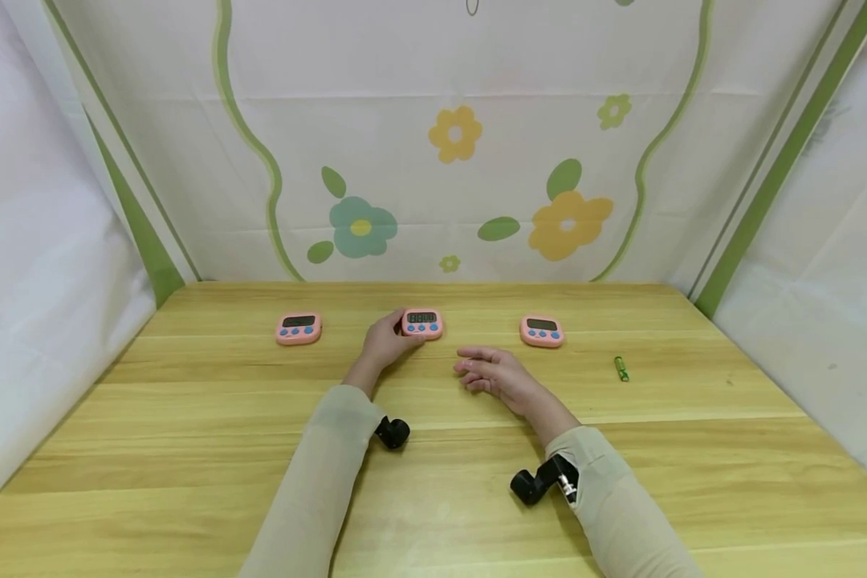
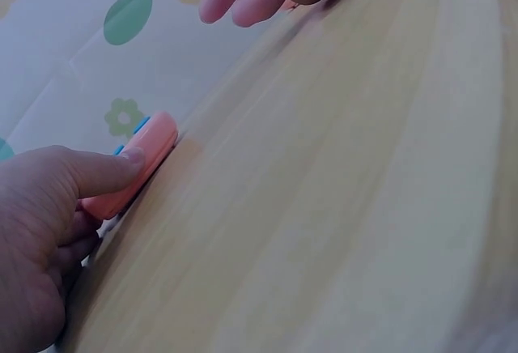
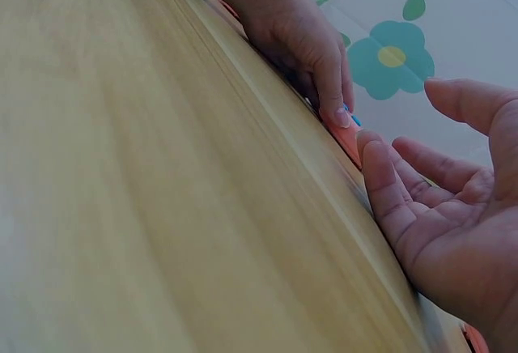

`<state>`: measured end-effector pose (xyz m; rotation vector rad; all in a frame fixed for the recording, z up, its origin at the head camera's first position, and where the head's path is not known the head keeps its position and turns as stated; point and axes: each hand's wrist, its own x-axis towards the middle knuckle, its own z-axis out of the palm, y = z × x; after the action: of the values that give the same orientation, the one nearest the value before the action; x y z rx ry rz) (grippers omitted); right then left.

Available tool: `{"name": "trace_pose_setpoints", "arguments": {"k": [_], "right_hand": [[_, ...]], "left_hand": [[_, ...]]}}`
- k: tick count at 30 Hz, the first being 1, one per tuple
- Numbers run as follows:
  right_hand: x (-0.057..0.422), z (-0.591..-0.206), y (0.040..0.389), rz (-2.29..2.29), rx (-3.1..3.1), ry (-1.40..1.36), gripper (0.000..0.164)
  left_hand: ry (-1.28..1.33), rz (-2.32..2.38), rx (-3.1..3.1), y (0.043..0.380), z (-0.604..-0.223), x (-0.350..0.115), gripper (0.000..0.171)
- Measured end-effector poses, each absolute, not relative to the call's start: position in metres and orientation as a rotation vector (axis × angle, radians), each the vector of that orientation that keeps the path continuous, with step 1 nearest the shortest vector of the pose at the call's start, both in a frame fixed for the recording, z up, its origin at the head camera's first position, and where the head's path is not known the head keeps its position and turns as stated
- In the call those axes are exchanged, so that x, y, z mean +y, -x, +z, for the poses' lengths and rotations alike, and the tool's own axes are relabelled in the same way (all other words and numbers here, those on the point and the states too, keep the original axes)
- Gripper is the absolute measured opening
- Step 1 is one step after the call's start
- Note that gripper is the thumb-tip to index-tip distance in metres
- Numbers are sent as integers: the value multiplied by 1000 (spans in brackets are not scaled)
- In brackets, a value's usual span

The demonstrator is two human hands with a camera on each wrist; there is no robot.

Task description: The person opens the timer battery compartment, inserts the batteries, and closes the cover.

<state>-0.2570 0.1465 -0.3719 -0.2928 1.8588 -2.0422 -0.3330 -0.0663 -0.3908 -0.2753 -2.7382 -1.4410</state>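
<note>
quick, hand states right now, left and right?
Left hand: holding the middle pink timer by its left side.
Right hand: open, holding nothing.

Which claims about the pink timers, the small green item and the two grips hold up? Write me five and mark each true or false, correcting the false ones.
1. The left grip holds the middle timer. True.
2. Four pink timers are in view. False: there are three pink timers.
3. The right grip holds nothing. True.
4. The small green item lies left of all the timers, seen from the head camera. False: the small green item lies to the right of them.
5. The screen of the middle timer shows digits. True.
</note>
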Motion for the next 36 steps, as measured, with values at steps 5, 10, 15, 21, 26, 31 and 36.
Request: {"name": "trace_pose_setpoints", "arguments": {"k": [5,10,15,21,26,31,36], "right_hand": [[147,-373,257,-2042,1858,312,45],[146,-373,257,-2038,1842,301,46],[147,-372,259,-2042,1828,286,48],[148,-368,261,-2043,1823,268,46],[157,-357,265,-2041,1893,273,50],[182,-344,271,-1986,2186,336,49],[211,-336,278,-1939,2374,358,45]], "left_hand": [[248,-1445,-2731,333,-391,-66,69],[212,-1515,-2718,330,-389,-66,71],[175,-1686,-2653,326,-386,-69,73],[140,-1766,-2632,321,-381,-74,74],[120,-1858,-2595,311,-374,-78,75],[149,-1977,-2535,295,-367,-85,76],[244,-1995,-2592,279,-363,-92,75]]}}
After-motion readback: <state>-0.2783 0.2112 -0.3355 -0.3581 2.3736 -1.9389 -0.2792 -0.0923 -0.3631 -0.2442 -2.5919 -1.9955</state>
